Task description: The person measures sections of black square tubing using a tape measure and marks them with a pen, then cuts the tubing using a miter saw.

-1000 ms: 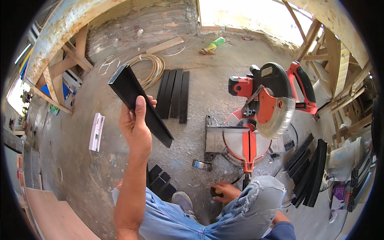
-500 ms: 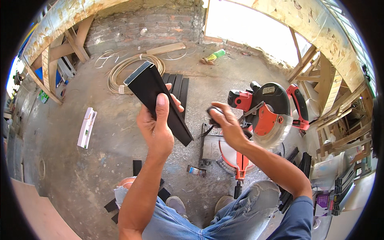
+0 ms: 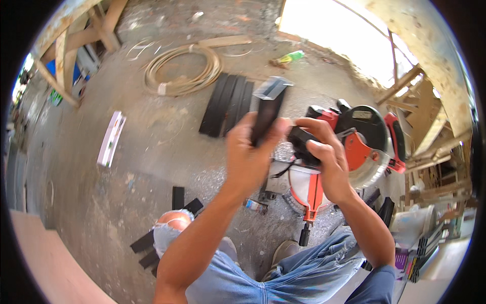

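Note:
My left hand (image 3: 245, 164) grips a short black rectangular metal profile (image 3: 267, 119); its cut end, bare silver metal, points up and away from me. The profile is blurred by motion. Close beside it on the right, my right hand (image 3: 331, 159) is closed around a small black boxy object (image 3: 302, 144) with a thin dark strap hanging from it; I cannot make out whether the object touches the profile. Behind and to the right of my right hand stands a red and black miter saw (image 3: 362, 144) on the floor, partly hidden by that hand.
Several black profiles (image 3: 215, 104) lie side by side ahead, near a coiled beige hose or cable (image 3: 152, 83). A long white box (image 3: 109, 144) lies left. Black offcuts (image 3: 178, 197) surround my left knee. A small tube (image 3: 255, 205) lies before my feet; a green bottle (image 3: 292, 57) lies farther off.
Both hands have come together: the left moved right with the profile, turning it more upright, and the right brought the black boxy object beside it. The head view has shifted.

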Action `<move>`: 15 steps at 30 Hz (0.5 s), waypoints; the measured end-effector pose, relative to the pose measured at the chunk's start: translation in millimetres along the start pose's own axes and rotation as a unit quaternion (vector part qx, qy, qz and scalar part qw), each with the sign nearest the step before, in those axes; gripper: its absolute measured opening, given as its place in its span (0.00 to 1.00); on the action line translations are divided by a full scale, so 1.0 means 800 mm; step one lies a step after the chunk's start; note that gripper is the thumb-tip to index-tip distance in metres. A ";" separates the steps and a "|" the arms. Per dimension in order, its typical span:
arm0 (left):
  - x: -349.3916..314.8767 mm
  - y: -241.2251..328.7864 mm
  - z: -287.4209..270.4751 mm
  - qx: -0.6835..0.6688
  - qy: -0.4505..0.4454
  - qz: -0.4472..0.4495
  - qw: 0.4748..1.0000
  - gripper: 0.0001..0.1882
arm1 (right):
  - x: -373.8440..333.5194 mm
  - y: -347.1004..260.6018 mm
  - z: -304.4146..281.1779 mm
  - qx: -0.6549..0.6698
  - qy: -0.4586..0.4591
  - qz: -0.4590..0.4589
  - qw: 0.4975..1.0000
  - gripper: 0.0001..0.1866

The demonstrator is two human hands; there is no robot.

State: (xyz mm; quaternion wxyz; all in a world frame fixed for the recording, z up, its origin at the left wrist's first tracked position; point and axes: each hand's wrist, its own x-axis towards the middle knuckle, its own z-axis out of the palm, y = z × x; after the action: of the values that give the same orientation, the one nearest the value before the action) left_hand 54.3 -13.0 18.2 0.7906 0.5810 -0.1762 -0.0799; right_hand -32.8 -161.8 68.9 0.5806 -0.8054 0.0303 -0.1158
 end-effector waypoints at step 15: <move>0.036 0.059 -0.131 0.213 0.037 0.055 0.975 0.15 | 0.014 0.064 -0.023 -0.293 -0.069 -0.119 0.946 0.21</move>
State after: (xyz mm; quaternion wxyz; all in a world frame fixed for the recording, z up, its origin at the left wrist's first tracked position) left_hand 116.1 85.3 40.8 0.6579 0.7281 -0.1911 0.0249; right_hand -21.3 -197.6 28.2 0.3013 -0.9439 -0.0731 -0.1140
